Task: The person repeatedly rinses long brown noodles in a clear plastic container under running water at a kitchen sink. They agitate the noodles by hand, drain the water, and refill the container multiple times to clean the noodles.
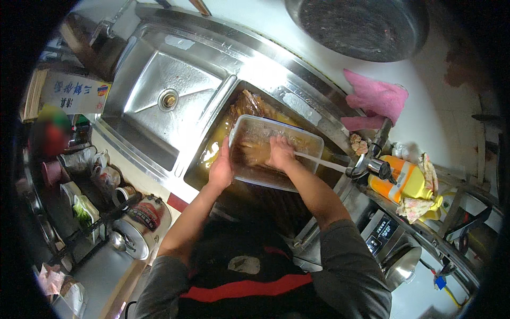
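A clear rectangular plastic tub [255, 175] lies tilted over the right sink basin [207, 131], its open side facing up. My left hand [222, 169] holds the tub's left side, fingers along the wall. Inside the tub is my right hand [282, 153], blurred, its fingers at the wet inner surface; whether it holds anything is hard to see. A stream of water runs from the chrome faucet [360, 167] into the tub beside that hand. Murky yellowish-brown water and brown, strip-like items [249, 104] fill the basin beneath, partly hidden by the tub.
On the left is a bare steel basin [179, 83] with a drain. A pink cloth [374, 97] hangs over a pipe near the faucet, by a yellow-orange bottle [398, 179]. A large dark pan [362, 28] stands behind. Left of me are a big can [149, 215] and a cardboard box [73, 93].
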`<state>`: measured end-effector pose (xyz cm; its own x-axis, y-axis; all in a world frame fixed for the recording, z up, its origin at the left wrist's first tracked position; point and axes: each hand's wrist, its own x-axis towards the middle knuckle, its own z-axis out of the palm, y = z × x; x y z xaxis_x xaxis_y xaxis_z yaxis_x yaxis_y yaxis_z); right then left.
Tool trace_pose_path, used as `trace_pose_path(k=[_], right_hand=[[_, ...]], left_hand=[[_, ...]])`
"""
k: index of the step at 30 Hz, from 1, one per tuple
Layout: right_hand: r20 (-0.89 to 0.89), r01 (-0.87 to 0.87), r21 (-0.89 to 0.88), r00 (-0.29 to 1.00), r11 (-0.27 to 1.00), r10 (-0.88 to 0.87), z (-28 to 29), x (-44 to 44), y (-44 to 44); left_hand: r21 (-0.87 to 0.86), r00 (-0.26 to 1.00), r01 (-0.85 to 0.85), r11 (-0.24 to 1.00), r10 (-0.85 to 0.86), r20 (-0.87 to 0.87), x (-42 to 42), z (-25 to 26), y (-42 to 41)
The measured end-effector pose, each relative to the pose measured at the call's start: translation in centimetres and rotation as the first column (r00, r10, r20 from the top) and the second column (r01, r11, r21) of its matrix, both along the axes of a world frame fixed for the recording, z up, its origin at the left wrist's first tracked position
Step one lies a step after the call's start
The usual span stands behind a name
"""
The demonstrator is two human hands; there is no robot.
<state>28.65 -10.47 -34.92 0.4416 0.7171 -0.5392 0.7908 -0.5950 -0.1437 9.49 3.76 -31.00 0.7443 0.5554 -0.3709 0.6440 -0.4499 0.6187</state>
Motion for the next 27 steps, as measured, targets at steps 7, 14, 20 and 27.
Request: trace_pose_path(k=[7, 14, 20, 27], right_hand=[[0.081, -0.043, 0.044, 0.996, 0.998, 0.039, 0.7, -1.6, -1.0], [-0.276, 0.277, -0.116, 0.913, 0.954, -0.299, -2.5, 1.7, -0.1], [0.083, 0.156, 0.300, 0.978, 0.941, -0.189, -1.3, -1.3, -3.0], [-0.112, 0.173, 0.026, 0.979, 0.985, -0.169, -1.9, 0.3, -3.0]], left_hand=[[-0.015, 0.992, -0.026, 1.000, 0.024, -0.125, 1.1, 2.2, 2.4], [0.044, 0.992, 0.063, 0.997, -0.057, -0.113, 2.4, 2.1, 2.3], [0.600, 0.969, 0.147, 0.786, -0.236, 0.071, 4.2, 4.4, 1.4], [0.423, 0.750, 0.660, 0.621, -0.578, -0.322, 2.1, 1.8, 1.2]])
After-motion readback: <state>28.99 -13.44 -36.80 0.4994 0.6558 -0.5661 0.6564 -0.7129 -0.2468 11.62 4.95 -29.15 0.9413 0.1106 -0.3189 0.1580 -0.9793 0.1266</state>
